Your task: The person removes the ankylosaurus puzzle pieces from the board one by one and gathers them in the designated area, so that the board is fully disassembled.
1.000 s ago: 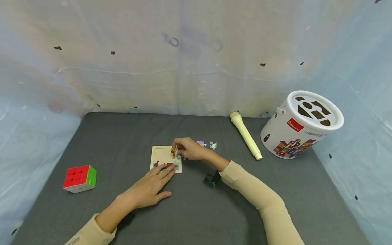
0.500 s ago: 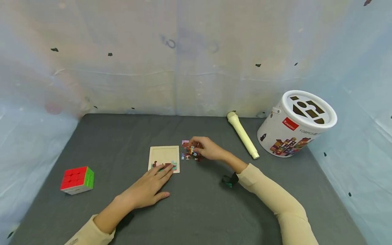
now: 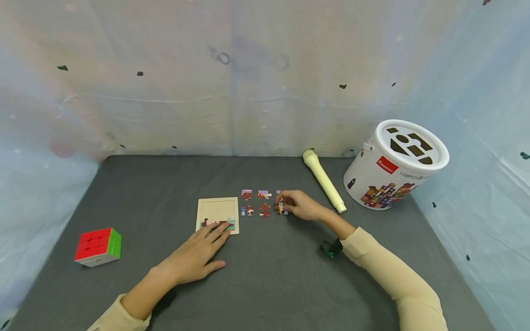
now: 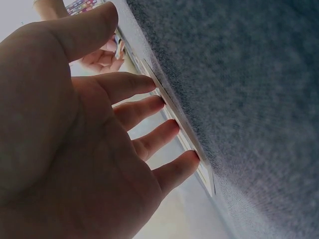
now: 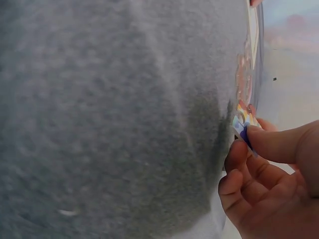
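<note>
A wooden puzzle tray lies on the dark table, with a strip of coloured picture along its near side. My left hand rests its spread, straight fingers on that near side and covers part of the picture; the left wrist view shows the fingertips at the tray's edge. To the tray's right, my right hand pinches a colourful puzzle piece between thumb and fingers, close over the table. Beside it lie loose puzzle pieces: a reddish one, a blue-edged one and several purple-topped ones.
A red, green and white puzzle cube sits at the left. Behind my right hand lies a pale yellow microphone-shaped object. A white block bucket with a shape-hole lid stands at the back right. Plastic sheeting hangs behind the table.
My right hand has moved right, from over the tray to the loose pieces' far end, carrying the puzzle piece. Pieces it covered now show. The left hand stays on the tray.
</note>
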Demonstrator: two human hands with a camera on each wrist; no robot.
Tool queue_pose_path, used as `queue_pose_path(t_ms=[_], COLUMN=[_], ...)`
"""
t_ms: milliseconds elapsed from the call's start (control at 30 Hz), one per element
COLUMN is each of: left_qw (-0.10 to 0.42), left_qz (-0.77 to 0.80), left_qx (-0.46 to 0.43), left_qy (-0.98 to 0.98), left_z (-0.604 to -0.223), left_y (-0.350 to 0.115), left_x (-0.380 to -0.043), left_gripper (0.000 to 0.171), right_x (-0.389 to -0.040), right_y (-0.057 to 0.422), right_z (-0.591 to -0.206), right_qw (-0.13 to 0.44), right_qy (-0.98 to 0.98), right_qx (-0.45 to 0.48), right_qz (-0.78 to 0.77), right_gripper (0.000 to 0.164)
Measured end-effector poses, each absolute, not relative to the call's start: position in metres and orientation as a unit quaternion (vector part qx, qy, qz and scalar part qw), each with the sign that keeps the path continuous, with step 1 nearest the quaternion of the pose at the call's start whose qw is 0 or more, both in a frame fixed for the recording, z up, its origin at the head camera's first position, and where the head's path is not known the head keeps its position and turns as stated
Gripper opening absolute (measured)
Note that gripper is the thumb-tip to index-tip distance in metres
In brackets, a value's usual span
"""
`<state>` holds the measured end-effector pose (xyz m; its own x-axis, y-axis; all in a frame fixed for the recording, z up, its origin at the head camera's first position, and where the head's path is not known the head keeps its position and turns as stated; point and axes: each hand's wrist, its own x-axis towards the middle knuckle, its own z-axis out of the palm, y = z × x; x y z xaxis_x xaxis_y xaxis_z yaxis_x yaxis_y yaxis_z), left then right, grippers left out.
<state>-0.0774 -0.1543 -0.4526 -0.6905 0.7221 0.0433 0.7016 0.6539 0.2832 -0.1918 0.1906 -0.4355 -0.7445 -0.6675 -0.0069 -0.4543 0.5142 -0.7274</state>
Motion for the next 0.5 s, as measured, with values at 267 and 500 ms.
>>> queue_pose_path(t_ms=[267,500], left_qw=[0.035,0.033], left_qz=[0.137,0.133], left_qx=[0.394,0.394], left_qy=[0.908,0.909], left_z=[-0.453,-0.454], left_y=[-0.155,-0.155], left_x=[-0.077,-0.078], left_gripper=[0.074,0.075], right_x=[-0.189,-0.188], right_y=[0.192,0.193], right_z=[-0.443,-0.447], right_qw=[0.129,0.090], right_qy=[0.862,0.872], right_qx=[-0.330,-0.343], right_qz=[-0.363,-0.339], right_gripper=[0.015,0.020])
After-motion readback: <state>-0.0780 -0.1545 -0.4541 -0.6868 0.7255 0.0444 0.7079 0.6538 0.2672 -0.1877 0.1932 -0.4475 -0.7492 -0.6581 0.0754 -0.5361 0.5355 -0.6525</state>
